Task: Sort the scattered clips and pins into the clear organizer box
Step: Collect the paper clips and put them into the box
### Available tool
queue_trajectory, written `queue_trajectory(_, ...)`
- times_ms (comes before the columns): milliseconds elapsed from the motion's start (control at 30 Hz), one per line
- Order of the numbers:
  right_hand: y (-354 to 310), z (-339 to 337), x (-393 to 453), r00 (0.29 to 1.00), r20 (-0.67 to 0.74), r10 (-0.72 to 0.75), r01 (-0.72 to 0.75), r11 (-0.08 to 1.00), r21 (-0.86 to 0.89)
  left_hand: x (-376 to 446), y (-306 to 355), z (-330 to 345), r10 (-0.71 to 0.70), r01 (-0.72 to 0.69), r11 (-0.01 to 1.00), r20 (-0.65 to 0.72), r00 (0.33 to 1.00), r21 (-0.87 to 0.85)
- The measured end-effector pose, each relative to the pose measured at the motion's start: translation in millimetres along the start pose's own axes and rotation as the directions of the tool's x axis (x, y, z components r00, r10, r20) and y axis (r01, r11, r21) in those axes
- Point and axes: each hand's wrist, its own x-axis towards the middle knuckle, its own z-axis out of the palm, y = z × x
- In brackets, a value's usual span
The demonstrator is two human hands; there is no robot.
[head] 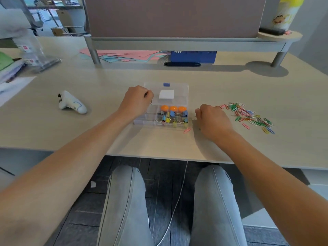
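Left hand [137, 100] over organizer box [165, 110], right hand [212, 118] beside paper clips [252, 118].

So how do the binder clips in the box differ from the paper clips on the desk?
The binder clips sit sorted in compartments of the clear organizer box; the paper clips lie scattered loose on the desk, right of the box. The binder clips are chunky, with solid coloured bodies; the paper clips are thin wire loops. Both come in mixed bright colours.

An office: pale desk [71, 132] with fabric partition screen [174, 16], loose coloured papers [127, 55].
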Motion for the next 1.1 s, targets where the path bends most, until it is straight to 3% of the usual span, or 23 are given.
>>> queue_trajectory(200,-0.9,0.4,-0.7,1.0,0.0,-0.001,0.001,1.0,-0.017,0.0,0.1,6.1,0.003,-0.026,0.979,0.111,0.994,0.203)
queue_trajectory(467,0.5,1.3,-0.6,1.0,-0.012,-0.022,0.021,1.0,-0.022,-2.7,12.4,10.0,0.014,-0.066,0.892,0.12,0.993,0.446)
queue_trajectory(1100,-1.5,-1.4,-2.3,1.0,-0.013,0.0,0.0,1.0,-0.005,-6.5,10.2,4.5,0.108,-0.136,0.845,0.083,0.991,0.517)
